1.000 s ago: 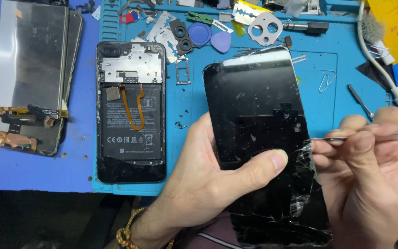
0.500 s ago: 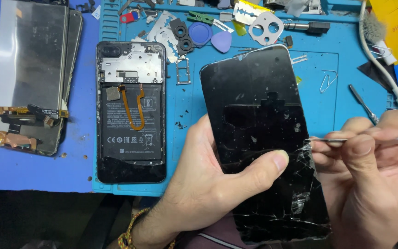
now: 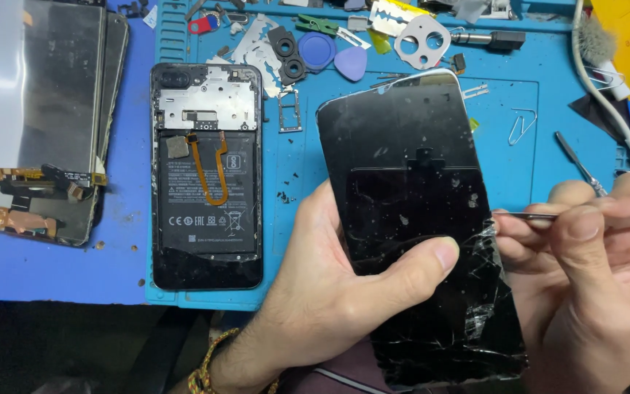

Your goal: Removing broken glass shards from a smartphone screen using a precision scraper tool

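From the head view we see our left hand [image 3: 329, 292] clasped around the cracked screen [image 3: 417, 226], thumb pressed across its dark face, held above the bench [image 3: 519, 168]. Its long axis runs from far left to near right. Our right hand [image 3: 592, 270] sits just right of it, fingers pinched shut on a thin metal tool [image 3: 548, 217] whose tip meets the screen's shattered right edge. The open phone [image 3: 207, 182] lies well left.
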